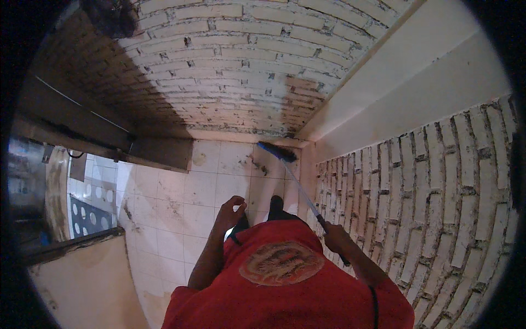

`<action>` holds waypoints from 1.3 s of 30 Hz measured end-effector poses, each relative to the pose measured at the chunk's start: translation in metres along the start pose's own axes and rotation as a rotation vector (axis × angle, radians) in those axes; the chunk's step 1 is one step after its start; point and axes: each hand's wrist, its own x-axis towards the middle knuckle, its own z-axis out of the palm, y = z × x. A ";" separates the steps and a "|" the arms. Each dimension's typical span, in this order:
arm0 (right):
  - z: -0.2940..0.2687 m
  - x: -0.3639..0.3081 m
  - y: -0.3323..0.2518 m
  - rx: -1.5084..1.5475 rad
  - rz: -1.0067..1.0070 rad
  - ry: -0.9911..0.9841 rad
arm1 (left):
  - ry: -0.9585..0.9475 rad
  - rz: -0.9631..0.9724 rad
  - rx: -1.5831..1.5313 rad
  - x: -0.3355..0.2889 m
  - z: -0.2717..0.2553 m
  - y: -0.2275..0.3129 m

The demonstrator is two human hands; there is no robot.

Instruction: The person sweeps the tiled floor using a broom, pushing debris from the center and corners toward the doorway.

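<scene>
My right hand (337,239) is closed around the dark grip of a long-handled broom (300,189). Its thin grey pole runs forward and left to a blue head with dark bristles, which rests on the floor by the far corner. Dark bits of dirt (262,168) lie on the tiles just left of the bristles. In front of my red shirt, my left hand (232,207) hangs loosely curled, a gap showing between thumb and fingers, and holds nothing. One dark shoe (276,204) shows beyond the shirt's hem.
Worn brick walls rise ahead (230,82) and on the right (405,192). A pale ledge (378,93) runs along the corner. At left stands a brown wooden frame (161,153), with a light panel (87,279) nearer me. Stained pale tiles (170,208) cover the floor.
</scene>
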 end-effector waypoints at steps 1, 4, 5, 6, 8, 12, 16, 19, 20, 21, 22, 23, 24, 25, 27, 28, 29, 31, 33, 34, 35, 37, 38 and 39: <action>-0.008 -0.013 -0.002 -0.048 0.037 0.004 | -0.010 0.006 -0.010 0.000 0.000 -0.003; -0.024 -0.009 -0.016 -0.167 0.108 0.002 | -0.047 0.016 0.002 -0.001 -0.004 -0.011; -0.033 -0.001 -0.021 -0.196 0.120 0.009 | -0.059 0.032 0.046 0.001 -0.004 -0.014; -0.033 0.018 -0.009 -0.251 -0.009 0.030 | -0.076 0.048 0.082 0.004 -0.003 -0.014; -0.020 0.072 0.019 -0.247 -0.149 0.060 | -0.082 0.070 0.082 0.011 -0.002 -0.004; -0.006 0.102 0.029 -0.052 -0.130 0.043 | -0.098 0.014 0.033 0.012 -0.006 0.013; -0.047 0.030 -0.013 0.067 0.019 -0.069 | -0.061 0.042 0.047 0.003 -0.007 0.003; -0.016 0.012 0.009 -0.024 -0.081 0.063 | -0.073 0.022 0.050 -0.002 -0.003 -0.010; -0.014 0.009 0.005 -0.004 -0.101 0.089 | -0.071 0.001 0.041 -0.006 -0.001 -0.007; -0.011 0.008 0.000 0.015 -0.122 0.115 | -0.068 -0.021 0.031 -0.009 0.000 -0.005; -0.010 0.008 -0.007 0.035 -0.144 0.139 | -0.070 -0.002 0.041 -0.009 0.001 -0.007; -0.008 0.022 -0.009 0.055 -0.107 0.121 | -0.069 -0.004 0.037 -0.010 0.001 -0.005; -0.004 0.048 -0.009 0.079 -0.060 0.106 | -0.079 -0.001 0.032 -0.008 0.003 -0.002; 0.002 0.071 -0.007 0.099 -0.016 0.087 | -0.085 -0.002 0.025 -0.008 0.005 0.001; 0.020 0.100 -0.004 0.135 -0.035 0.060 | -0.084 0.050 0.042 -0.003 0.010 -0.001; 0.028 0.106 0.000 0.156 -0.042 0.048 | -0.087 0.077 0.053 -0.001 0.012 -0.002; 0.030 0.106 -0.002 0.121 -0.084 0.064 | -0.078 0.103 0.037 0.000 0.008 -0.002; 0.025 0.084 -0.008 0.039 -0.160 0.095 | -0.061 0.155 -0.009 -0.001 0.005 0.001; 0.006 0.044 -0.026 0.052 -0.088 0.052 | -0.055 0.127 -0.020 -0.004 0.001 0.003; -0.003 0.026 -0.033 0.059 -0.051 0.034 | -0.052 0.116 -0.025 -0.004 0.000 0.006; -0.007 0.011 -0.037 0.050 -0.040 0.054 | -0.040 0.108 -0.008 -0.006 -0.001 0.012; -0.006 -0.008 -0.042 0.035 -0.021 0.086 | -0.015 0.083 0.028 -0.014 -0.004 0.021; -0.006 -0.009 -0.034 0.003 -0.022 0.098 | -0.013 0.073 0.020 -0.015 -0.004 0.021; -0.002 0.004 -0.020 -0.012 -0.039 0.125 | -0.011 0.061 0.013 -0.018 -0.004 0.020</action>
